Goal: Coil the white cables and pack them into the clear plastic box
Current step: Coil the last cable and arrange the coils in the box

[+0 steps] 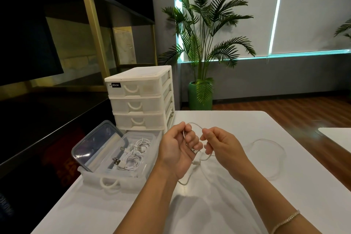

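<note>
My left hand (177,150) grips the white cable (195,124) by what looks like its plug end, and my right hand (218,142) pinches the same loop above the bench (237,195). Coiled cables (133,155) lie in the clear box (121,177) at my left.

Bare white table (247,119) lies open ahead and right of the hands, while the drawer tower (140,99) and clear plastic box (121,157) block the left.
</note>
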{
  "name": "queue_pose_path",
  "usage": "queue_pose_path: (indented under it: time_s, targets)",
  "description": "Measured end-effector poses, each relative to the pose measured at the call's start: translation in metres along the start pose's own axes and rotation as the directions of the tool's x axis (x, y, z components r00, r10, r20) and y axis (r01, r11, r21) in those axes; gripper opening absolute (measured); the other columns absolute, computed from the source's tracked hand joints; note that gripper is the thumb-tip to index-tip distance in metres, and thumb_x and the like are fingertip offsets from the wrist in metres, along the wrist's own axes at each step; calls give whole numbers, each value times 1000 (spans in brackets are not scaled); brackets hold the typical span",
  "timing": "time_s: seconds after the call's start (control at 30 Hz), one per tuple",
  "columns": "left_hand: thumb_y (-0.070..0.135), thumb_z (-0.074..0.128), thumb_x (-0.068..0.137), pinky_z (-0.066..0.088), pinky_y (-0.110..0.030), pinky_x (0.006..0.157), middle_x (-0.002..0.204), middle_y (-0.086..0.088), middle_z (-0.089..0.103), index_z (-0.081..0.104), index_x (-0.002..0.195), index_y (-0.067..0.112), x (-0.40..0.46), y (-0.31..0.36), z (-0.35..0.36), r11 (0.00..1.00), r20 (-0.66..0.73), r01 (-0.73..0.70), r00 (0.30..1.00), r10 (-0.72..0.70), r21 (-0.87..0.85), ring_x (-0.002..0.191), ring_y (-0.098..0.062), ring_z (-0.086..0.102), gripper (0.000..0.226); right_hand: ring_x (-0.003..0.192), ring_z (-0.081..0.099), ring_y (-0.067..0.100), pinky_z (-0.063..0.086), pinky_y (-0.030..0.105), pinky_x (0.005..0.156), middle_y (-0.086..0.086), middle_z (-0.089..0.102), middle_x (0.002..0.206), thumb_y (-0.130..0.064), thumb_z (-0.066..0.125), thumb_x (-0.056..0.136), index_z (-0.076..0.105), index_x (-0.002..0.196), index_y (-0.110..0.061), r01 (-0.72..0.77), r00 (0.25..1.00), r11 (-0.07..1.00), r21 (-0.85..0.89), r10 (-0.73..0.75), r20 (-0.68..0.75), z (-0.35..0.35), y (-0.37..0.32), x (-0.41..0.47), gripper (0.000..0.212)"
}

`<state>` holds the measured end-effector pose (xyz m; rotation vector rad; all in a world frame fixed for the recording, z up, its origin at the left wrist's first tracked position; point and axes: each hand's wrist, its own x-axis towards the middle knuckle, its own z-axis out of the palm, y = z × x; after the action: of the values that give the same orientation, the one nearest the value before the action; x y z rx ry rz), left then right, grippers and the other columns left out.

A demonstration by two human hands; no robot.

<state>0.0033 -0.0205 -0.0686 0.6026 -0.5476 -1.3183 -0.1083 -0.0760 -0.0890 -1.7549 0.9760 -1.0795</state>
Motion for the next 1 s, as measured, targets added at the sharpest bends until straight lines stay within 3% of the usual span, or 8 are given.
queue_pose_path:
  time_s: [0.17, 0.33, 0.43, 0.5, 0.6, 0.8, 1.0]
  targets:
    - [14, 34, 93, 34, -22, 40, 47, -1, 35, 50, 68, 5, 2, 4, -1, 981, 4, -9, 1000, 9, -192, 41, -11, 33, 31, 47, 56, 2, 57, 36, 77, -9, 56, 53, -33, 50, 92, 62, 80, -23, 39, 998, 998, -51, -37, 51, 5, 1, -2, 20]
    - [15, 31, 96, 35, -21, 40, 48, 0, 38, 52, 74, 5, 3, 8, -4, 962, -13, -52, 999, 50, -267, 40, -10, 35, 32, 54, 60, 3, 47, 8, 56, -18, 58, 69, -28, 49, 94, 59, 98, -34, 133, 989, 978, -162, -121, 83, 9, 2, -4, 12]
    - [15, 30, 94, 34, -21, 41, 51, 0, 38, 54, 77, 4, 4, 12, -5, 951, -33, -92, 996, 86, -296, 42, -11, 35, 31, 66, 58, -5, 40, 1, 64, -23, 61, 78, -24, 52, 93, 65, 111, -29, 224, 975, 941, -253, -219, 45, 11, 4, -5, 22]
    - [14, 28, 93, 35, -20, 41, 52, -1, 39, 55, 78, 4, 5, 14, -7, 942, -45, -117, 993, 108, -316, 42, -11, 36, 33, 76, 58, 4, 41, 7, 68, -8, 67, 86, -24, 52, 93, 65, 116, -25, 283, 957, 896, -343, -286, 44, 12, 7, -5, 26]
    - [13, 26, 94, 37, -20, 42, 53, 0, 41, 56, 80, 4, 7, 16, -10, 945, -78, -141, 989, 123, -295, 43, -11, 37, 34, 71, 53, 16, 45, 26, 65, 4, 59, 76, -27, 51, 93, 63, 118, -29, 316, 941, 841, -439, -335, 36, 13, 10, -3, 28]
    - [13, 29, 98, 36, -21, 52, 55, -1, 46, 59, 91, 3, 9, 15, -11, 967, -149, -175, 978, 148, -185, 48, -10, 40, 33, 70, 51, 17, 46, 27, 63, 4, 55, 76, -30, 51, 92, 61, 121, -28, 351, 929, 803, -482, -361, 75, 17, 11, -3, 31]
    - [17, 37, 100, 53, -19, 54, 64, -1, 66, 63, 95, 6, 11, 16, -11, 971, -227, -233, 950, 216, -51, 54, -8, 61, 29, 67, 46, 13, 42, 22, 60, -2, 50, 75, -31, 51, 92, 62, 120, -28, 376, 917, 781, -499, -391, 80, 17, 8, -6, 30]
